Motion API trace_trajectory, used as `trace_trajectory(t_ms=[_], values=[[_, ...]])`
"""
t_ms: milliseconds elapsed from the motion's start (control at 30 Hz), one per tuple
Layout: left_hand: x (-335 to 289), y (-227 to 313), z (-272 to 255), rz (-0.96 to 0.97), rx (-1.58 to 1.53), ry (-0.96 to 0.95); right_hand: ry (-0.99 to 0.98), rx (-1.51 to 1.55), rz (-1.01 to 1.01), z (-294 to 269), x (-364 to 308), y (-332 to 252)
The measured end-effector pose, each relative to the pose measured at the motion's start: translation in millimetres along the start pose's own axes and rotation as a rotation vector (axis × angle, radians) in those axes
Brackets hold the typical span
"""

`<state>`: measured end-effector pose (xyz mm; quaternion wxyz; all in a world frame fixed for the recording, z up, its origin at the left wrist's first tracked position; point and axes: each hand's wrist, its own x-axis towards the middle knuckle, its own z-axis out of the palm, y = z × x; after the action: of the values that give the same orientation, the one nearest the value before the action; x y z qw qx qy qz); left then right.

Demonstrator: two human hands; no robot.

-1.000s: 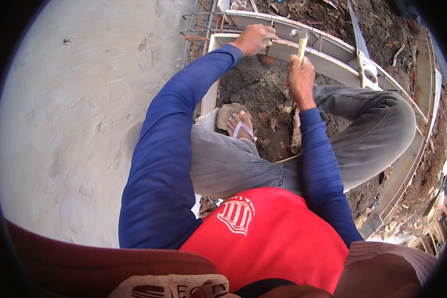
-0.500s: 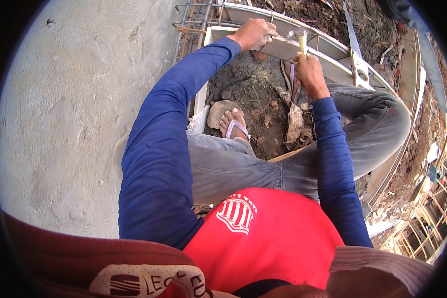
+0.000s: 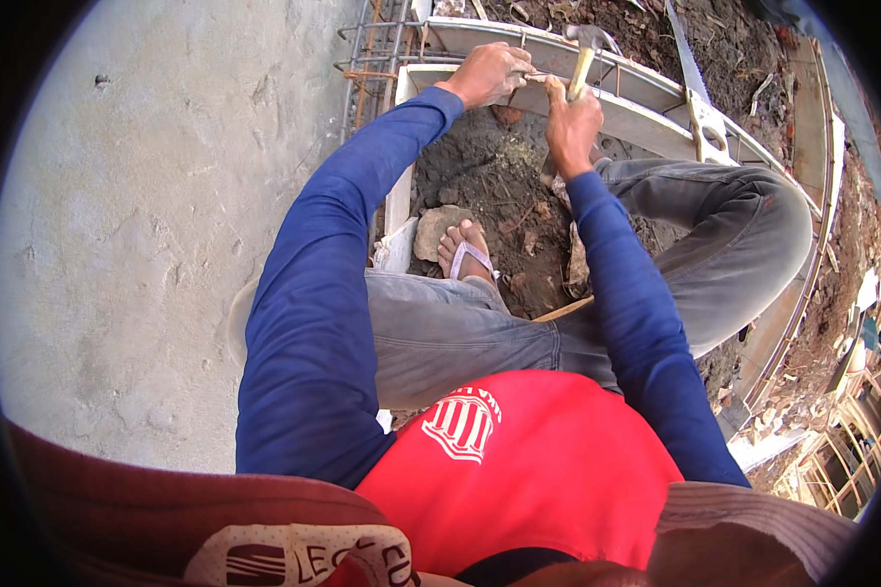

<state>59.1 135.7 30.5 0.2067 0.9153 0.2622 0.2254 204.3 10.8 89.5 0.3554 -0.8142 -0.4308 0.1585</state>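
My right hand [image 3: 573,129] is wrapped round the pale handle of a claw hammer [image 3: 582,67], whose metal head points away from me above the curved boards. My left hand [image 3: 491,76] is closed in a pinch at the top edge of the near board [image 3: 617,110]. A thin, small piece shows at its fingertips, close to my right thumb; it is too small to make out. The two hands are nearly touching.
A hand saw [image 3: 697,93] with a white handle leans on the boards at the right. Tied steel bars [image 3: 372,68] stand beside the grey plastered wall [image 3: 166,225]. Below lie dark soil [image 3: 509,186] and a stone [image 3: 439,231] by my sandalled foot.
My right hand has moved left and away from me, toward my left hand. The hammer head has risen off the spot beside my left fingers. The left hand has shifted slightly.
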Motion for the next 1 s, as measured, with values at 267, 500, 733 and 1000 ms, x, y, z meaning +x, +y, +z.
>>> trace_trajectory(t_ms=[267,500,733,1000], values=[[2.0,3.2,2.0,-0.026,-0.033,0.041,-0.001,-0.081,-0.183,20.7,37.3,17.6],[-2.7,0.0,7.1,0.010,0.020,0.075,-0.096,-0.104,-0.251,21.3,50.8,22.2],[-1.4,-0.8,7.8,-0.001,-0.007,0.077,-0.140,-0.162,-0.324,20.6,66.5,24.6],[-2.7,3.8,9.0,-0.015,-0.017,0.072,-0.314,-0.248,-0.248,13.6,81.4,17.0]])
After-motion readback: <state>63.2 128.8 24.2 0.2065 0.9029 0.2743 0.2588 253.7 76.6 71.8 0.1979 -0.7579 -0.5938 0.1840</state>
